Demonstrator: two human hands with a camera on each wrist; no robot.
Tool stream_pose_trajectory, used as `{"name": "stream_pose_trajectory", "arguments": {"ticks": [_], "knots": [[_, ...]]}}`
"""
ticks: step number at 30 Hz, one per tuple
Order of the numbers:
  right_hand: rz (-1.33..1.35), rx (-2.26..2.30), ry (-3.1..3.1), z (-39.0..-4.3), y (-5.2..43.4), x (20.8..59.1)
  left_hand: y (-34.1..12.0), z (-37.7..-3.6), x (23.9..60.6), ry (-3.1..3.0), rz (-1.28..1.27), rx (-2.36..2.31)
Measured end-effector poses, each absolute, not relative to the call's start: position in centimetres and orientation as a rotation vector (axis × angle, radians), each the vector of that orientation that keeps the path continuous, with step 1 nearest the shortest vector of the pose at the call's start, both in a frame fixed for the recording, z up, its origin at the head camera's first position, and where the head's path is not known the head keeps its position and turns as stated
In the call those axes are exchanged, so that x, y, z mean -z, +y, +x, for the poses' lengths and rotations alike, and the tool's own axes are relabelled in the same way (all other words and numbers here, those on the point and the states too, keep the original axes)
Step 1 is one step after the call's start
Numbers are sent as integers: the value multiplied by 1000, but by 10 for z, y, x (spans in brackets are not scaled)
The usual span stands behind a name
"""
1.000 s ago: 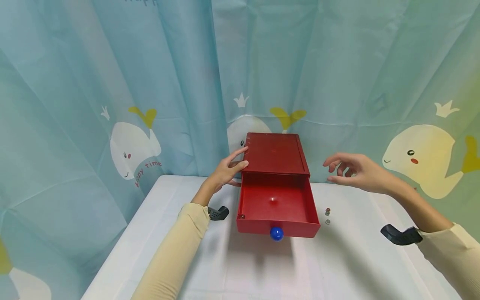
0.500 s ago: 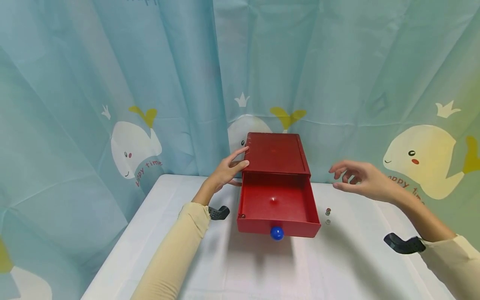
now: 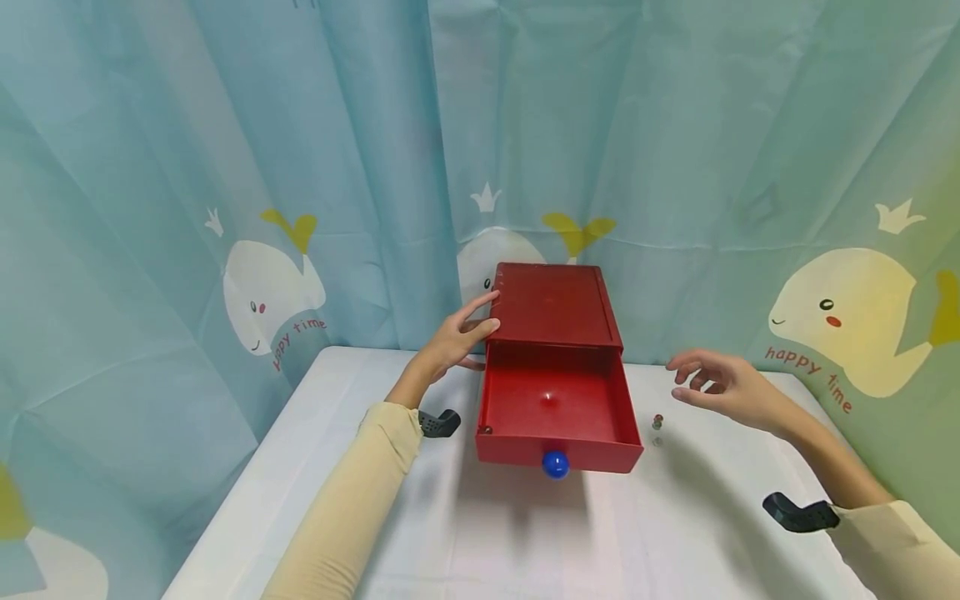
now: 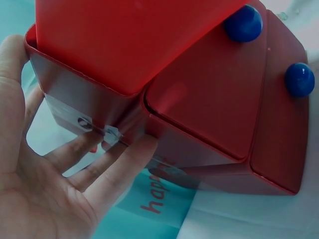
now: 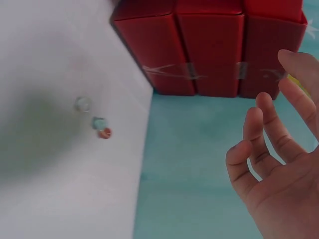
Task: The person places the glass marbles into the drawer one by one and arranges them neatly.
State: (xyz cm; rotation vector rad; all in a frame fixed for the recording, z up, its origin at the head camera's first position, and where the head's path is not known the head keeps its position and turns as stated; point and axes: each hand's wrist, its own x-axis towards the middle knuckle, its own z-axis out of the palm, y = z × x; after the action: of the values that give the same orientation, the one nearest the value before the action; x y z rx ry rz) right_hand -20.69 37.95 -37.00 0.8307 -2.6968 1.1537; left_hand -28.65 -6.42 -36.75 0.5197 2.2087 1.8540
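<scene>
A red drawer box (image 3: 553, 307) stands at the back of the white table (image 3: 480, 533). Its top drawer (image 3: 555, 412) is pulled out, showing a bare red bottom and a blue knob (image 3: 555, 464). My left hand (image 3: 457, 333) rests with straight fingers against the box's left side (image 4: 79, 112); the left wrist view shows the fingers (image 4: 107, 164) spread along the lower edge. My right hand (image 3: 716, 385) hovers open to the right of the drawer, holding nothing. Three small marbles (image 3: 657, 427) lie on the table just left of that hand, also seen in the right wrist view as marbles (image 5: 94, 119).
A light blue curtain (image 3: 300, 167) with whale prints hangs close behind and around the table. Lower drawers with blue knobs (image 4: 299, 79) show in the left wrist view. Black wrist mounts (image 3: 798, 512) stick out below both sleeves.
My right hand has dropped lower and slightly right, coming nearer the marbles on the table. The left hand and the open drawer have stayed put.
</scene>
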Motion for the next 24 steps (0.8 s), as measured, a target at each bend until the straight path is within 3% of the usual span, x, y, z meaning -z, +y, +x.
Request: {"name": "stream_pose_trajectory", "arguments": {"ticks": [24], "knots": [[806, -1229, -2769, -206, 391, 440, -65, -289, 367, 2209, 526, -1846]]}}
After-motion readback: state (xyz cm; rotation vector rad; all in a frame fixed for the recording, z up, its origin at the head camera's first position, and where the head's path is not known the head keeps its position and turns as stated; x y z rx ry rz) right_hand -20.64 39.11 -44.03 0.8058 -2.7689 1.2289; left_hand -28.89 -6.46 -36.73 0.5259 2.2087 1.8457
